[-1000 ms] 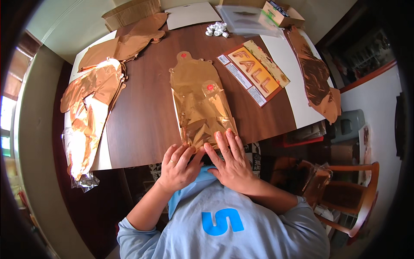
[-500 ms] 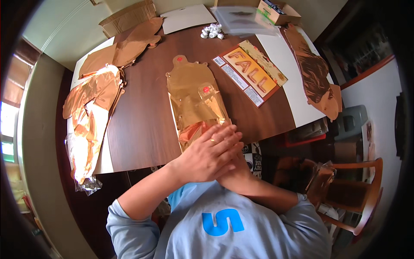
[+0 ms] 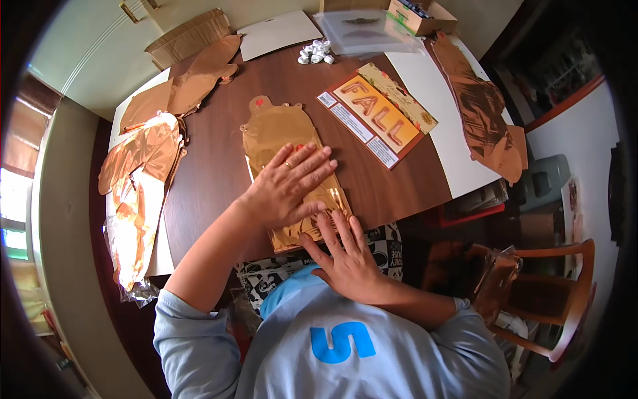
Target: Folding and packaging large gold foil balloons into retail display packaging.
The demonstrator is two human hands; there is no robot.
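Observation:
A flat gold foil balloon (image 3: 276, 130), folded over, lies lengthwise on the brown table in front of me. My left hand (image 3: 289, 183) rests spread on its middle, a ring on one finger, and covers most of a red spot on the foil. Close to the near end, my right hand (image 3: 345, 259) has its fingers stretched out, the fingertips at the foil's lower right edge. Neither hand grips anything. The balloon's far end shows small tabs and another red spot.
Shiny copper foil balloons (image 3: 143, 173) lie along the left side, and more foil (image 3: 482, 106) lies on the right. A printed card package (image 3: 382, 116) sits right of centre. Behind are small white rolls (image 3: 316, 52), clear plastic sheets (image 3: 362, 33) and an open box (image 3: 422, 16). A wooden chair (image 3: 551, 292) stands lower right.
My hands were crossed together over the foil's near end. Now they are apart: the left has moved forward onto the foil's middle, the right back. The near end now lies flatter.

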